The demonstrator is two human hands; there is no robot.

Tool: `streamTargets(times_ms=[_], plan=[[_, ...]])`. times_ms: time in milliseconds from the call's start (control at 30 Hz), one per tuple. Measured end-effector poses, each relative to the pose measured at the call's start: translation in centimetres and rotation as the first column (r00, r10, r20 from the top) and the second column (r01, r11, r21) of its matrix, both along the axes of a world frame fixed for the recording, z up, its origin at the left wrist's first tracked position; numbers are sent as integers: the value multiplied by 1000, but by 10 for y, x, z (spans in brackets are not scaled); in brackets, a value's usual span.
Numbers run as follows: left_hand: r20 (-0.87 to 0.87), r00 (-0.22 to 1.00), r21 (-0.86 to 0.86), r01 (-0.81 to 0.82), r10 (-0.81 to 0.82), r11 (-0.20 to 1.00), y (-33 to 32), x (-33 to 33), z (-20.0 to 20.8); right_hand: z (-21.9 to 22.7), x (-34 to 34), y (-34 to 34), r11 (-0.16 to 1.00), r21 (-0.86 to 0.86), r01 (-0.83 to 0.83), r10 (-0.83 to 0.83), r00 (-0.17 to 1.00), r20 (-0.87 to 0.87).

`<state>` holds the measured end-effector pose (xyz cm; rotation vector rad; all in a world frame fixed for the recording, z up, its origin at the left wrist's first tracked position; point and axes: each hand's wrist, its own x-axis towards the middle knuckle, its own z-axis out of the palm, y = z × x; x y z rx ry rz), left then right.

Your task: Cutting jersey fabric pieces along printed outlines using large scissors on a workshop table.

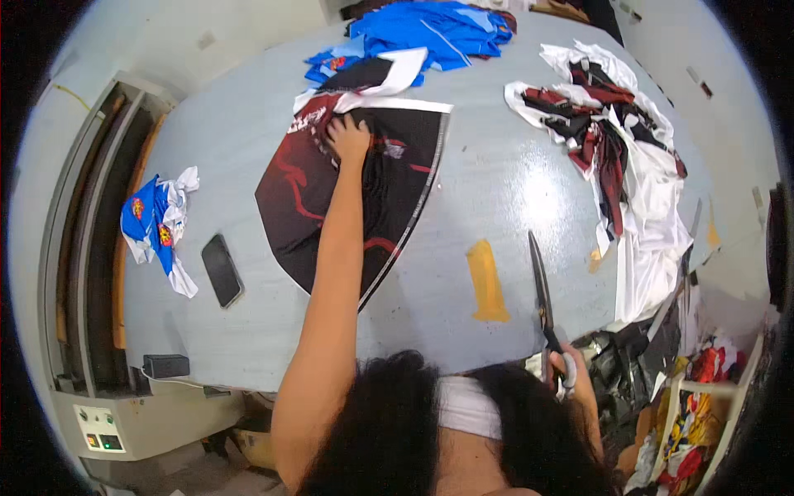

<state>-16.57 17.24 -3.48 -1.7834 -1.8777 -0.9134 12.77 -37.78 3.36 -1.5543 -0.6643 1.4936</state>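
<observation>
A black and dark red piece of printed fabric (pixel 397 178) with a white edge lies spread on the grey table. My left arm stretches far across it. My left hand (pixel 349 140) rests on the upper part of the cloth with its fingers spread, beside the white strip. At the near right edge of the table, my right hand (pixel 571 372) is closed round the handles of a pair of large scissors (pixel 542 293). Their long dark blades point away from me over the table and look closed. My hair hides part of the right forearm.
Blue fabric pieces (pixel 422 37) are heaped at the far side. White, black and red scraps (pixel 637 174) hang toward the right edge. A phone (pixel 222 271) and a small blue-white scrap (pixel 157 221) lie left. Yellow tape (pixel 486 281) marks the table. A machine (pixel 99 231) stands left.
</observation>
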Motion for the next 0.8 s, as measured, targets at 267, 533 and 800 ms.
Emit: streamTargets(times_ms=[267, 533, 800], plan=[[-128, 210, -453, 857, -969, 246, -135, -35, 42, -10, 9, -2, 998, -37, -56, 56, 998, 18], [145, 466, -550, 771, -873, 321, -349, 63, 22, -9, 13, 1, 976, -70, -207, 207, 978, -12], [289, 273, -536, 841, -918, 82, -216, 143, 33, 1, -3, -4, 995, -87, -41, 50, 993, 102]])
